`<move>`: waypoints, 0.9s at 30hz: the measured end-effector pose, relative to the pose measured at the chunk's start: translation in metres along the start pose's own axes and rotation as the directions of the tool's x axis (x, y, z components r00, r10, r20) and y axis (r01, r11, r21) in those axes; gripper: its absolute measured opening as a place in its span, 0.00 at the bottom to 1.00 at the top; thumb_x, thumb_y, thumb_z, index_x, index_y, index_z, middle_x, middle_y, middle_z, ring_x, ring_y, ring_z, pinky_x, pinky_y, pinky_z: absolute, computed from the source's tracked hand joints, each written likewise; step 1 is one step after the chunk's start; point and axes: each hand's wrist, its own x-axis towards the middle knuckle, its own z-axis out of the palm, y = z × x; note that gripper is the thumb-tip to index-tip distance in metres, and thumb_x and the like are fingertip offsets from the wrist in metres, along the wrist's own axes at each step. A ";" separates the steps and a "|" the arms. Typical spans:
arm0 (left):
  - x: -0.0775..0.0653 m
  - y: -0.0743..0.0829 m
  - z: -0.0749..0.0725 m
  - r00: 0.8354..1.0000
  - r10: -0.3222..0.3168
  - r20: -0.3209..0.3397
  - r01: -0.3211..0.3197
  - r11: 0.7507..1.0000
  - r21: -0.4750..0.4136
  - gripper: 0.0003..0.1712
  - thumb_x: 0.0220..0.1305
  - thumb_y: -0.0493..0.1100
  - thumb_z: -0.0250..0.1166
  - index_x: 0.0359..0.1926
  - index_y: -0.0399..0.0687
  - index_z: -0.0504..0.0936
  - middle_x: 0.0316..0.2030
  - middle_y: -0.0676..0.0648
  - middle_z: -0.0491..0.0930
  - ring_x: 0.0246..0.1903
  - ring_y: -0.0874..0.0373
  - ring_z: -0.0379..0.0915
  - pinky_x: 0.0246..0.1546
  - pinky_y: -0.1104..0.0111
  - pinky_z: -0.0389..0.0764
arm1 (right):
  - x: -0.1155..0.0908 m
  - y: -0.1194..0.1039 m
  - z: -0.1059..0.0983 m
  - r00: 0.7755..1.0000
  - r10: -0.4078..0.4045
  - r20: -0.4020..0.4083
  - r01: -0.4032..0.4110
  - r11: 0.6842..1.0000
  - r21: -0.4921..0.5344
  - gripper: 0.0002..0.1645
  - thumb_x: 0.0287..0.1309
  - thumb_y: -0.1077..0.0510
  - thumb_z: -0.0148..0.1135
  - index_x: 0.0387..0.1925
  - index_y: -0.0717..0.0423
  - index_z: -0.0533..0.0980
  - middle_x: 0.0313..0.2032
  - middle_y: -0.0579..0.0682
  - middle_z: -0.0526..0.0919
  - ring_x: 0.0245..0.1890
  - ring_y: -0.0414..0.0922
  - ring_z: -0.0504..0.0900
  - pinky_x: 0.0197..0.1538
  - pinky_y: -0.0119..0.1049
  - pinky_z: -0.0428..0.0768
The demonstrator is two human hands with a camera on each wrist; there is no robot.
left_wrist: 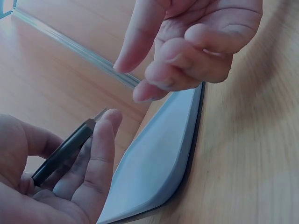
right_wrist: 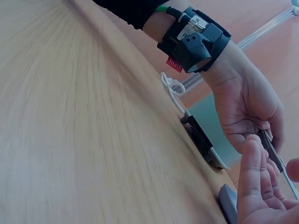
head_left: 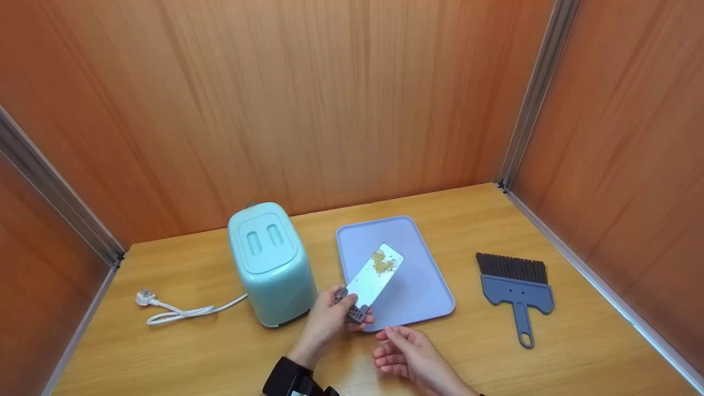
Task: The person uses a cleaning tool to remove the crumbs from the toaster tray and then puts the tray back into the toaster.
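Note:
My left hand (head_left: pixel 324 320) grips the dark grey end of a flat metal crumb tray (head_left: pixel 367 286), thumb on top and fingers beneath. The crumb tray slants over the lavender serving tray (head_left: pixel 426 291), and a patch of yellowish-brown crumbs (head_left: pixel 383 264) lies near its far end. In the left wrist view, its dark end (left_wrist: pixel 65 151) shows edge-on between the thumb and fingers. My right hand (head_left: pixel 410 355) is just to the right of the left one, in front of the serving tray, with its fingers loosely bent and nothing in them.
A mint-green toaster (head_left: pixel 286 294) with its lid on stands left of the serving tray. Its white cord (head_left: pixel 192 312) runs left to a plug (head_left: pixel 146 297). On the right lies a blue-grey hand brush (head_left: pixel 517 289) with dark bristles. Wood-patterned panels (head_left: pixel 330 110) enclose the table.

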 end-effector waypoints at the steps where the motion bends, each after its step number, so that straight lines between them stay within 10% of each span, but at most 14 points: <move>1: 0.000 0.001 -0.001 1.000 0.001 0.004 -0.001 1.000 0.005 0.27 0.84 0.37 0.50 0.76 0.26 0.61 0.47 0.33 0.87 0.35 0.53 0.92 0.42 0.61 0.93 | 0.000 0.000 -0.003 1.000 0.000 0.000 0.000 1.000 -0.012 0.23 0.86 0.47 0.47 0.57 0.61 0.77 0.35 0.47 0.89 0.35 0.38 0.89 0.45 0.31 0.90; 27: 0.007 0.017 -0.014 0.997 -0.060 0.042 0.056 0.995 0.087 0.23 0.84 0.38 0.50 0.71 0.30 0.65 0.43 0.34 0.87 0.36 0.53 0.90 0.43 0.63 0.91 | -0.027 -0.038 -0.112 0.984 -0.096 -0.148 0.055 0.965 -0.258 0.24 0.88 0.47 0.41 0.52 0.56 0.81 0.34 0.43 0.88 0.33 0.39 0.83 0.39 0.31 0.83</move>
